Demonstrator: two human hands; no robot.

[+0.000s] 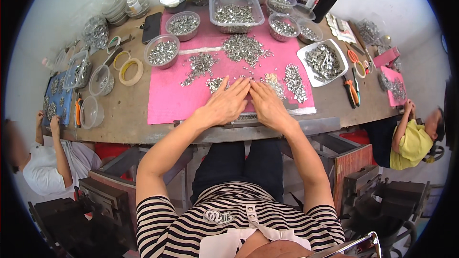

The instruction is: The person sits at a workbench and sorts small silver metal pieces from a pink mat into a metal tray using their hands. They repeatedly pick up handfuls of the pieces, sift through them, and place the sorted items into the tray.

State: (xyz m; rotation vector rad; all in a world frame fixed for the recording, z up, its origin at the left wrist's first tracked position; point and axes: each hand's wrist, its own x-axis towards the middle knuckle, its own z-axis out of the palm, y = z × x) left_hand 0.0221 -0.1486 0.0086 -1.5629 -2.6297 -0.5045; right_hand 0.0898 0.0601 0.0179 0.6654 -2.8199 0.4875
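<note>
Palm down at the front of the pink mat (165, 98), my left hand (224, 101) has its fingers stretched forward and slightly spread. My right hand (269, 105) lies beside it, fingers also extended, angled in so the fingertips of both hands nearly meet. Their thumbs and whatever is under the palms are hidden. Below them a toothed metal strip (247, 117) runs along the table edge. Around the fingertips lie small shiny metal pieces: a large heap (243, 50) ahead, a smaller heap (200, 65) to the left, a long heap (296, 83) to the right, and a gold-toned patch (273, 82) by my right fingers.
Clear tubs of metal parts (236, 15) (162, 51) stand behind the heaps. A white dish (325, 62) of parts sits right, near orange-handled pliers (352, 93). Tape rolls (130, 72) and a dark phone (152, 28) lie left. People work at both sides (57, 162) (411, 141).
</note>
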